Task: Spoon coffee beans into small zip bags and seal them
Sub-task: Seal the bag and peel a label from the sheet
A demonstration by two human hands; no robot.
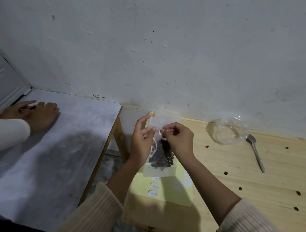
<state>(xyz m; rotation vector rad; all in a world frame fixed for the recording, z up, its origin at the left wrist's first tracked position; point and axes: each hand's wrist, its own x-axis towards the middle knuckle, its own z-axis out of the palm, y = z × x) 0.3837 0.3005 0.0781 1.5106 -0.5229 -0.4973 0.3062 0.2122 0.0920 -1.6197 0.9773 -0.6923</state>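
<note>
A small clear zip bag (160, 160) with dark coffee beans in its lower half hangs upright over the wooden table (244, 179). My left hand (141, 140) grips its left edge near the top. My right hand (179, 138) pinches the zip strip at the top right. A metal spoon (256, 154) lies on the table to the right. Beside it stands a crumpled clear plastic bag (229, 131) that looks empty. Under the zip bag lies a pale yellow sheet (169, 191) with small white labels.
To the left stands a grey-topped table (62, 145), with a gap between it and the wooden one. Another person's hands (34, 112) in a white sleeve rest on its far left. A white wall runs along the back. The wooden top has several small holes.
</note>
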